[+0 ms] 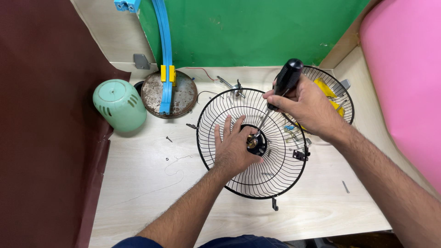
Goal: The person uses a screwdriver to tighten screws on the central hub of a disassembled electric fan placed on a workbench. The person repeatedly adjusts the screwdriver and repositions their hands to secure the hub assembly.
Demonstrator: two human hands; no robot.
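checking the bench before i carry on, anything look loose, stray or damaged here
A few small parts lie loose on the table: a dark screw left of the wire fan guard, and a small metal pin near the right edge. The round metal base looks rusty and worn. Nothing looks spilled.

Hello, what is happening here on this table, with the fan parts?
A person is working on a black wire fan guard that lies flat on the light wooden table. The left hand presses on the guard beside its black centre hub. The right hand grips a black-handled screwdriver, its tip at the brass part in the hub. A second guard lies behind, and a green motor cover and a round rusty base lie to the left.
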